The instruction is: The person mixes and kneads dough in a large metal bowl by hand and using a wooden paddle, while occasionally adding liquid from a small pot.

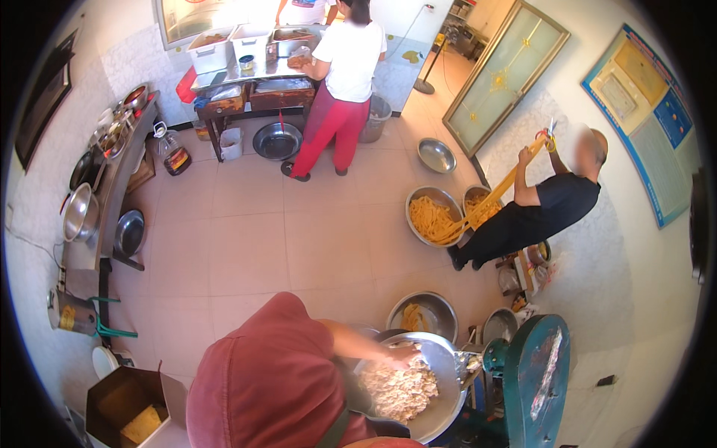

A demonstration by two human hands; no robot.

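From the maroon sleeve at the lower left, my left forearm reaches across to a wide metal basin [447,388]. My left hand [403,358] is down at the far side of a pale, crumbly dough mixture [399,390] inside it. Its fingers are too small and sunk in the mix to show whether they are open or closed. My right hand does not show. Just beyond the basin stands another metal bowl [447,313] with some yellow strips in it. A green belt-guarded machine [536,381] stands right beside the basin.
At right, a person in black [562,196] holds up long yellow strips [502,190] and scissors [550,133] over a filled basin [412,222]. Another person [349,60] works at a far table [261,73]. A counter [119,179] with bowls lines the left wall; a box [104,396] stands lower left.
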